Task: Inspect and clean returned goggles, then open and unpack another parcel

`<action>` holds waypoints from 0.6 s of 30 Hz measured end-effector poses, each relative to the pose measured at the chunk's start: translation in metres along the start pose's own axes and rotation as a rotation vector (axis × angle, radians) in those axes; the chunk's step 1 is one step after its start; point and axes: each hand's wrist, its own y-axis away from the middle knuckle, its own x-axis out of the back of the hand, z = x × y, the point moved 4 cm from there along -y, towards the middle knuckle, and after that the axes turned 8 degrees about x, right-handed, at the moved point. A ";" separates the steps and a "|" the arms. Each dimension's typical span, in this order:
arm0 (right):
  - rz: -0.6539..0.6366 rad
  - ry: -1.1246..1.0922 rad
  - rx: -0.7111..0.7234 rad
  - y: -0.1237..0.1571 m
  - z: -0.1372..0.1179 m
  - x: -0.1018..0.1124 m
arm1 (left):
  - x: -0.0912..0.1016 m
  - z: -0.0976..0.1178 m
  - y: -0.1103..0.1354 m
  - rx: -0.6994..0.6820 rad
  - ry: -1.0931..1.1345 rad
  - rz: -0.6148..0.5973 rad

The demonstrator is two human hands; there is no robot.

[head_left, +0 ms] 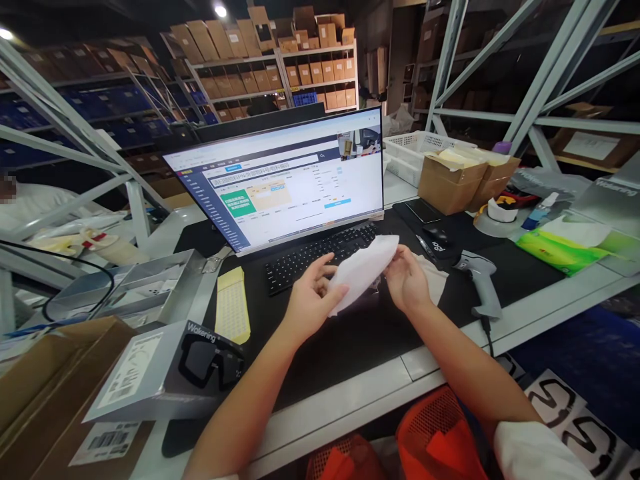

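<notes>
Left hand [314, 293]: extended, thumb and fingers gripping white sheet [367, 270]; right hand [407, 280]: opposite, apparently pinching its far end.

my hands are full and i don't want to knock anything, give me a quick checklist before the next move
1. Left hand and right hand both on the white sheet: ok, one at each end.
2. Nothing hidden behind the white sheet: cannot tell, it blocks the view.
3. Computer monitor lit: ok.
4. Computer keyboard fully in sight: not ok, the sheet and left hand cover part.
5. Handheld barcode scanner out of the hands: ok, it lies beyond the right hand.
6. Scanner cable clear of the desk's front edge: not ok, it runs over it.
</notes>
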 end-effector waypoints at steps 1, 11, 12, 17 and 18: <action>-0.034 0.030 0.021 0.001 0.000 -0.001 | 0.007 0.002 -0.001 -0.033 -0.026 0.037; -0.162 0.227 0.018 -0.001 0.000 0.006 | 0.034 0.012 -0.002 -0.226 -0.175 0.020; -0.153 0.236 0.024 -0.001 0.000 0.008 | 0.035 0.012 -0.002 -0.217 -0.164 0.033; -0.405 0.302 -0.040 0.003 0.000 0.000 | 0.042 0.009 -0.007 -0.126 -0.078 0.152; -0.464 0.288 -0.067 0.005 0.000 -0.004 | 0.042 0.009 -0.007 -0.117 -0.054 0.149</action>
